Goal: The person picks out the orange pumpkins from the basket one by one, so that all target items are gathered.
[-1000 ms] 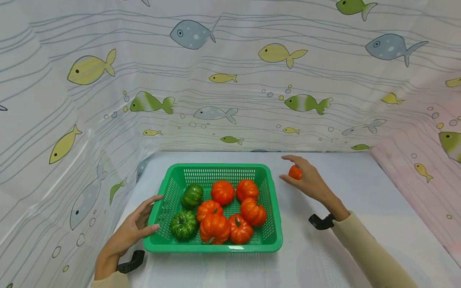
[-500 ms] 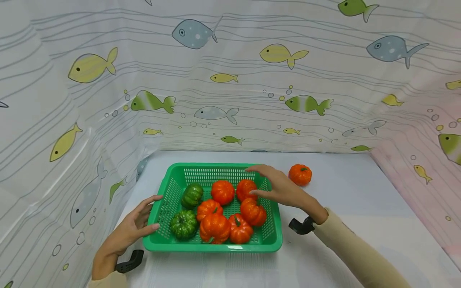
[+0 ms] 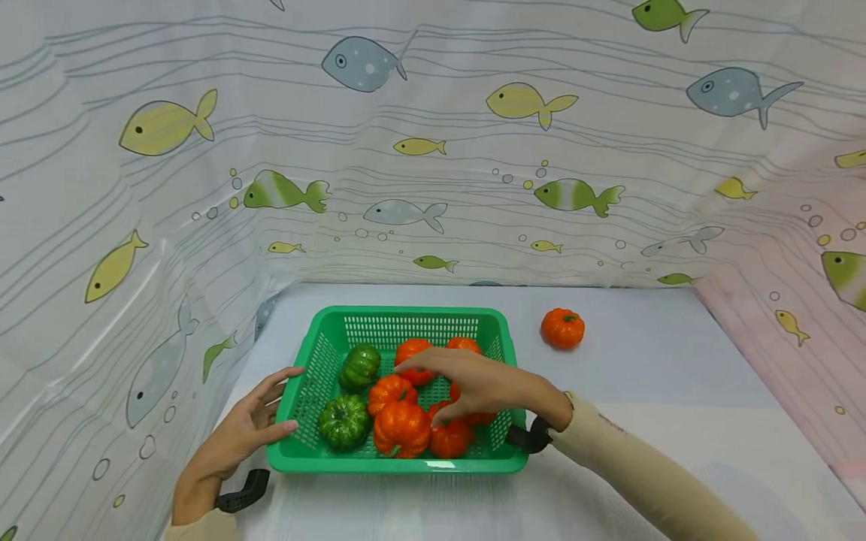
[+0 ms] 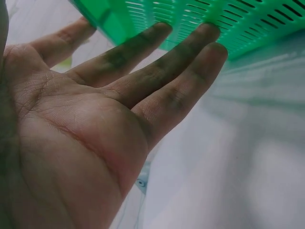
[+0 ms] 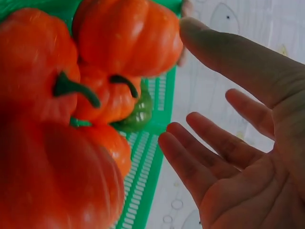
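Observation:
A green plastic basket (image 3: 399, 466) with slotted walls holds several small orange pumpkins and two green ones. The green pumpkins (image 3: 343, 422) lie in its left part. My left hand (image 3: 237, 424) is at the basket's left side, its straight fingers against the outer wall and its thumb at the rim. Over the right half of the basket hovers my right hand (image 3: 487, 382), thumb and fingers spread apart with nothing gripped. Its thumb tip appears close to a front orange pumpkin (image 5: 128, 38); whether they touch I cannot tell. The hand partly covers the pumpkins on the right.
Another orange pumpkin (image 3: 562, 328) lies on the white table (image 3: 649, 361), to the right of the basket. A fish-patterned sheet (image 3: 473, 225) hangs behind the table and along both sides. Each wrist wears a black band-mounted piece (image 3: 245, 492).
My right hand has moved left, from the lone orange pumpkin on the table to above the basket, leaving that pumpkin behind. My left hand stays at the basket's left side.

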